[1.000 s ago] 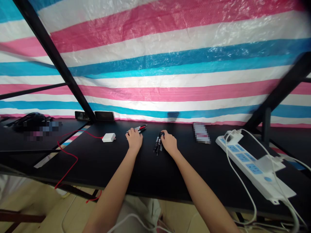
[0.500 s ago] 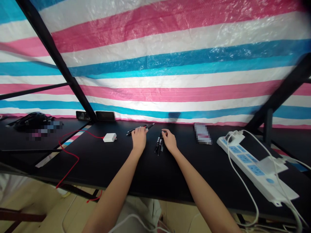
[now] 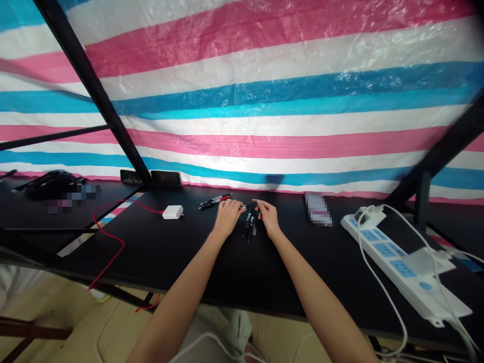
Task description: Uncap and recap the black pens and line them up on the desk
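Observation:
My left hand [image 3: 228,217] is closed on a dark pen [image 3: 248,205], which points right, across the gap between my hands. My right hand [image 3: 267,217] has its thumb and fingertips pinched at the far end of that pen. Just below, between both hands, a bunch of black pens [image 3: 249,226] lies on the black tabletop [image 3: 234,272]. Up and left of my left hand, a few more pens [image 3: 215,201] lie together, one with a red part.
A white charger [image 3: 173,212] with a red cable lies left. Two phones [image 3: 166,178] lean at the back left. A blurred packet [image 3: 318,209] lies right. Farther right is a white power strip [image 3: 401,267] with plugs and cables. Black metal posts [image 3: 94,96] flank a striped plastic sheet [image 3: 264,121].
My left hand has moved right, away from the pens at the back left, bringing a pen to my right hand. My right hand's fingertips now meet the pen's end.

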`<state>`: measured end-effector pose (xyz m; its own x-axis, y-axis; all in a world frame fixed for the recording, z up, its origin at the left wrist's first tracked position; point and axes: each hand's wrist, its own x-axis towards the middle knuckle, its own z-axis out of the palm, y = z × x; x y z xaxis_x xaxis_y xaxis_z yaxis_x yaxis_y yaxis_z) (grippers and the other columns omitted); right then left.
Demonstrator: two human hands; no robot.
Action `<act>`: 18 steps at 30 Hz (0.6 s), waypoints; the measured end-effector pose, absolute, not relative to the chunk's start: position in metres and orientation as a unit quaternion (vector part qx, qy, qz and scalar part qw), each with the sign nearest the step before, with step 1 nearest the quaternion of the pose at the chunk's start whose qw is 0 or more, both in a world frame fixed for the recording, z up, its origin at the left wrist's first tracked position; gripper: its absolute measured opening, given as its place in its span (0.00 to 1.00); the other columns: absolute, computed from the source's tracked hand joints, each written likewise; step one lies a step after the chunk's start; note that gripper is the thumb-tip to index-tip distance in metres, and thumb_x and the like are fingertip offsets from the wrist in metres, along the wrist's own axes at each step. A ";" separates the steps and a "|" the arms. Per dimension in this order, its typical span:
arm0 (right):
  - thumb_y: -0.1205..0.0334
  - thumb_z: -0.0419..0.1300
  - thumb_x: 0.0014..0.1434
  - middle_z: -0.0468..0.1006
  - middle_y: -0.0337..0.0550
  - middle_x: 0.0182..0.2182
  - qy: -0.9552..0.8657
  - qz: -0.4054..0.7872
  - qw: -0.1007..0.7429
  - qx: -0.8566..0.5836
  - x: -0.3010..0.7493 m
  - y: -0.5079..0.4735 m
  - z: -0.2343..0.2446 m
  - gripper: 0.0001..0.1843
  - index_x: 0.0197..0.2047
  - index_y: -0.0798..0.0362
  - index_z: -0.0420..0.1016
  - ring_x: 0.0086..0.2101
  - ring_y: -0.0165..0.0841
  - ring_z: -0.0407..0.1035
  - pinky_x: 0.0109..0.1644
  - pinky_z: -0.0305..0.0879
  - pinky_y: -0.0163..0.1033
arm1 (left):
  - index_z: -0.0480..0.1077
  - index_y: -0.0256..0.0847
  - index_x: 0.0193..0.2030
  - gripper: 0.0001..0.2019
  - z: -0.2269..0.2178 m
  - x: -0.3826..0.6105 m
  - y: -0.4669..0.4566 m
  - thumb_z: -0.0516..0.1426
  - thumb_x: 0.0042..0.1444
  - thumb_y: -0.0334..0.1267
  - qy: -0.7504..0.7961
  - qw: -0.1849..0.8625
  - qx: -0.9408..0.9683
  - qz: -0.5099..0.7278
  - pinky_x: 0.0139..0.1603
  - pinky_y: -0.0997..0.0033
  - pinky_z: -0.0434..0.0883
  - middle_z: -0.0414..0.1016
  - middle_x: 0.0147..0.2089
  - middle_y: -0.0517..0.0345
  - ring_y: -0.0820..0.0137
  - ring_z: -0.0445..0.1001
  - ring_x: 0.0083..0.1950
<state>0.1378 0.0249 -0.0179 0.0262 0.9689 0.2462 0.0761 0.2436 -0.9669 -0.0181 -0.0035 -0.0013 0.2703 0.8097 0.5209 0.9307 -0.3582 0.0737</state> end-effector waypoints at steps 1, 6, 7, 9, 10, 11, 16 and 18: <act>0.47 0.48 0.53 0.70 0.38 0.25 -0.569 0.397 0.548 -0.467 0.138 0.024 -0.017 0.25 0.42 0.55 0.75 0.16 0.22 0.56 0.22 0.53 0.31 | 0.66 0.41 0.43 0.14 -0.001 -0.018 -0.004 0.43 0.62 0.43 -0.552 0.121 -0.788 -0.243 0.49 0.63 0.55 0.70 0.41 0.54 0.65 0.63 0.46; 0.51 0.47 0.55 0.73 0.43 0.32 -0.538 0.310 0.572 -0.536 0.141 0.020 -0.010 0.22 0.39 0.56 0.75 0.19 0.24 0.60 0.28 0.59 0.32 | 0.67 0.42 0.43 0.15 0.001 -0.018 -0.006 0.42 0.62 0.43 -0.552 0.110 -0.790 -0.244 0.49 0.63 0.55 0.70 0.41 0.54 0.65 0.63 0.46; 0.51 0.45 0.56 0.73 0.44 0.33 -0.521 0.293 0.577 -0.557 0.143 0.020 -0.009 0.22 0.39 0.56 0.74 0.20 0.25 0.61 0.29 0.59 0.32 | 0.67 0.43 0.42 0.15 0.001 -0.018 -0.006 0.43 0.62 0.43 -0.555 0.107 -0.788 -0.245 0.49 0.63 0.55 0.70 0.41 0.54 0.65 0.63 0.46; 0.51 0.42 0.58 0.73 0.45 0.33 -0.482 0.265 0.586 -0.595 0.147 0.021 -0.009 0.24 0.41 0.57 0.72 0.21 0.26 0.64 0.30 0.60 0.32 | 0.68 0.43 0.42 0.14 0.001 -0.019 -0.006 0.43 0.61 0.43 -0.560 0.102 -0.784 -0.246 0.49 0.62 0.55 0.70 0.41 0.54 0.65 0.62 0.47; 0.52 0.40 0.59 0.73 0.45 0.32 -0.462 0.252 0.592 -0.611 0.150 0.022 -0.009 0.24 0.42 0.57 0.71 0.22 0.27 0.65 0.31 0.60 0.33 | 0.68 0.43 0.41 0.14 0.001 -0.019 -0.005 0.44 0.61 0.43 -0.562 0.102 -0.783 -0.247 0.49 0.62 0.55 0.70 0.41 0.54 0.64 0.62 0.47; 0.52 0.38 0.60 0.73 0.45 0.31 -0.442 0.240 0.596 -0.625 0.154 0.024 -0.009 0.25 0.43 0.58 0.70 0.23 0.27 0.65 0.33 0.60 0.33 | 0.68 0.43 0.41 0.14 0.001 -0.020 -0.005 0.44 0.61 0.43 -0.564 0.102 -0.781 -0.248 0.49 0.62 0.55 0.70 0.41 0.54 0.64 0.62 0.48; 0.52 0.35 0.61 0.73 0.43 0.27 -0.397 0.211 0.608 -0.654 0.169 0.031 -0.010 0.24 0.43 0.57 0.66 0.22 0.28 0.66 0.35 0.60 0.34 | 0.67 0.41 0.38 0.12 -0.001 -0.024 -0.002 0.46 0.60 0.43 -0.580 0.100 -0.766 -0.259 0.49 0.62 0.55 0.71 0.40 0.54 0.64 0.63 0.48; 0.51 0.35 0.61 0.74 0.43 0.30 -0.406 0.220 0.598 -0.655 0.171 0.033 -0.010 0.25 0.44 0.57 0.65 0.21 0.28 0.65 0.33 0.59 0.33 | 0.67 0.41 0.36 0.12 -0.001 -0.024 -0.001 0.47 0.59 0.43 -0.591 0.091 -0.757 -0.263 0.48 0.61 0.55 0.71 0.38 0.54 0.64 0.64 0.46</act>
<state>0.1714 0.0330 -0.0102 0.5727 0.7956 0.1977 0.2685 0.0459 -0.9622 -0.0241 -0.0014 -0.0015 0.1636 0.8470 0.5058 0.9425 -0.2856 0.1735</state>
